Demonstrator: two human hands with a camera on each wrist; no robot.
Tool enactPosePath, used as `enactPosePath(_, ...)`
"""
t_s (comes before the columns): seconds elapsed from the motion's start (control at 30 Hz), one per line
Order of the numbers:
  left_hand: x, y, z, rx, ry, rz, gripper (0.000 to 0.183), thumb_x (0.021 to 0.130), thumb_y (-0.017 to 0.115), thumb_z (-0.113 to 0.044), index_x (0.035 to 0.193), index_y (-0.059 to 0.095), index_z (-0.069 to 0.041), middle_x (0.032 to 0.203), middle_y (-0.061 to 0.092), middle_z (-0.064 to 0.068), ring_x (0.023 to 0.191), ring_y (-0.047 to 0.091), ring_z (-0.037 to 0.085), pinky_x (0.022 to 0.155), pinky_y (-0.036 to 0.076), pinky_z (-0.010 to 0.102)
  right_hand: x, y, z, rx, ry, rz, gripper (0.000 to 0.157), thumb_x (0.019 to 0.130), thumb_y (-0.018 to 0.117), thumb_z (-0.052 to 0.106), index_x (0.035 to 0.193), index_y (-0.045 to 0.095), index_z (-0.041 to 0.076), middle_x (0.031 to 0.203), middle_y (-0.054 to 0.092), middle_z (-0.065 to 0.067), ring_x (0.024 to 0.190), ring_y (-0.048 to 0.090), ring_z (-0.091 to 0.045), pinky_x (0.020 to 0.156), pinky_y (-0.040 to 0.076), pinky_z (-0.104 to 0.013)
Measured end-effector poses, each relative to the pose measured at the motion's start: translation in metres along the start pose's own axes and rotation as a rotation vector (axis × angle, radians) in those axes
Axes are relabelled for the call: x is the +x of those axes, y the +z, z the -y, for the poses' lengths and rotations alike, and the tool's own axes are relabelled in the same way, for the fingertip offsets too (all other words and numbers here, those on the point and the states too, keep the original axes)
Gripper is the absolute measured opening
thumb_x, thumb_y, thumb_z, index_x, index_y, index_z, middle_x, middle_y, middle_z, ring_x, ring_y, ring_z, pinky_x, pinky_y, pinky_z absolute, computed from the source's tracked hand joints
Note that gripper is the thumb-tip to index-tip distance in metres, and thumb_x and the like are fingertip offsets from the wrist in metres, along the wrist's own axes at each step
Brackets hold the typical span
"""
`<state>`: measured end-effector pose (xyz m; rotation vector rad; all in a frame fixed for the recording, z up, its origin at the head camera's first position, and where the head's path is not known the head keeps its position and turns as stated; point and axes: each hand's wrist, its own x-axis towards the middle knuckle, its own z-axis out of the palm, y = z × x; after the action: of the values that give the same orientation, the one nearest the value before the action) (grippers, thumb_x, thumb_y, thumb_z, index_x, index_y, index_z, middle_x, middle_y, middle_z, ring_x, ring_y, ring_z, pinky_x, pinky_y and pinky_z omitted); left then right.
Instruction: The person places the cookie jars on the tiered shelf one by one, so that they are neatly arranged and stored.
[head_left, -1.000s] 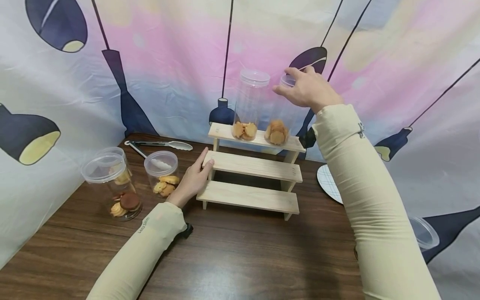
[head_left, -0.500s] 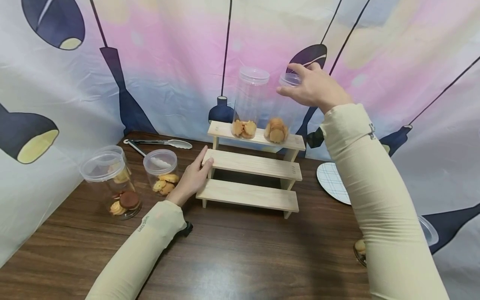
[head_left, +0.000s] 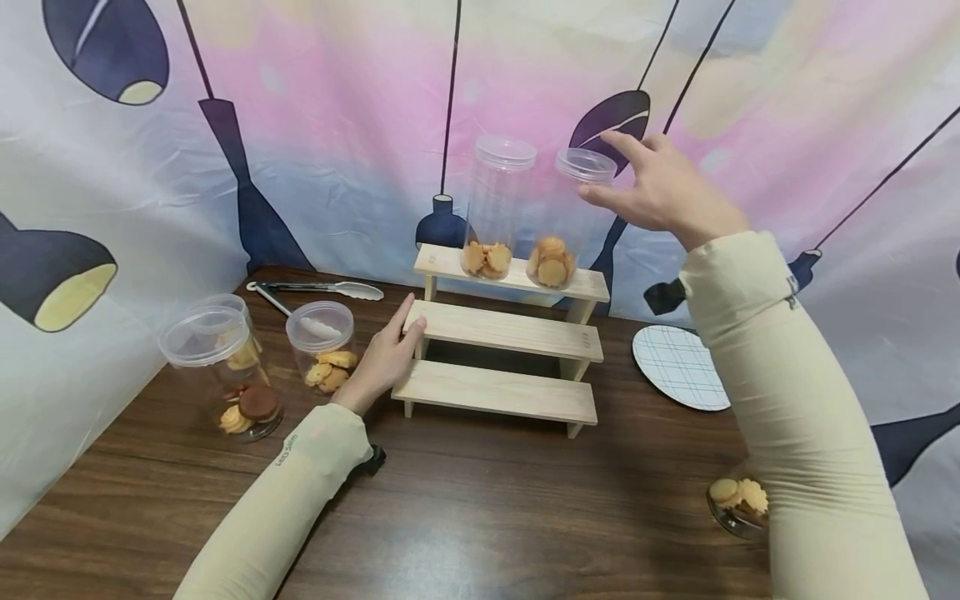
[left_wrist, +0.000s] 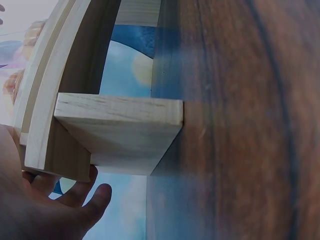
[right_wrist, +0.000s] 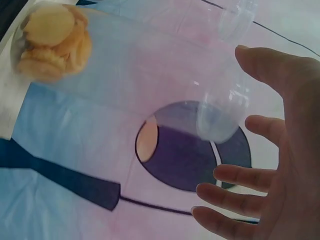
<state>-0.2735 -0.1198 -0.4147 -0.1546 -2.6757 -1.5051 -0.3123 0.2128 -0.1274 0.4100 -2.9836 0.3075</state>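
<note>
Clear plastic jar beside right hand

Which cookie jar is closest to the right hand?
The rightmost jar on the top shelf: its lid is beside the right hand; even the neighbouring jar stands farther away.

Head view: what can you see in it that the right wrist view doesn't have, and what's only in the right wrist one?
Only the head view shows the left hand holding one end of the wooden stand, plus the tongs and the checked plate.

Only the right wrist view shows the right hand with all five fingertips in sight.

Both show that hand beside a tall jar with cookies at its bottom, and the printed cloth behind.
</note>
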Motion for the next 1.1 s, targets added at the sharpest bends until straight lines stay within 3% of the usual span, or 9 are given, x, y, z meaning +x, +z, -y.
enactPosePath(0.17, 0.0, 0.0, -0.001, 0.0, 0.009, 0.007, 0.066, 0.099, 0.03, -0.069, 0.157, 0.007, -0.047, 0.162, 0.026, 0.012, 0.146, 0.029, 0.04, 0.115, 0.026, 0.06, -0.028, -0.001, -0.022, -0.034, 0.012, 0.005, 0.091, 0.09, 0.05, 0.072, 0.162, 0.008, 0.035, 0.161, 0.012, -0.029, 0.133, 0.035, -0.056, 0.102, 0.028, -0.075)
enactPosePath(0.57, 0.002, -0.001, -0.002, 0.013, 0.008, -0.003, 0.065, 0.1, 0.03, -0.067, 0.158, 0.008, -0.046, 0.161, 0.029, 0.014, 0.145, 0.03, 0.04, 0.115, 0.026, 0.059, -0.103, 0.006, -0.064, -0.099, 0.02, -0.072, 0.085, 0.093, 0.053, 0.066, 0.161, 0.016, 0.032, 0.156, 0.023, -0.033, 0.13, 0.035, -0.059, 0.093, 0.029, -0.079)
enactPosePath(0.93, 0.002, 0.0, -0.002, 0.019, 0.003, -0.004, 0.065, 0.1, 0.03, -0.067, 0.158, 0.01, -0.046, 0.161, 0.03, 0.014, 0.145, 0.031, 0.039, 0.115, 0.027, 0.058, -0.161, 0.042, -0.107, -0.107, 0.069, -0.157, 0.084, 0.093, 0.062, 0.056, 0.16, 0.026, 0.019, 0.14, 0.034, -0.04, 0.119, 0.039, -0.055, 0.083, 0.034, -0.074)
enactPosePath(1.1, 0.003, 0.001, -0.002, 0.016, 0.003, -0.011, 0.065, 0.099, 0.03, -0.068, 0.157, 0.009, -0.047, 0.161, 0.029, 0.013, 0.145, 0.03, 0.039, 0.115, 0.026, 0.059, -0.181, 0.052, -0.126, -0.094, 0.12, -0.119, 0.085, 0.093, 0.062, 0.056, 0.16, 0.023, 0.02, 0.137, 0.032, -0.044, 0.116, 0.038, -0.057, 0.082, 0.034, -0.072)
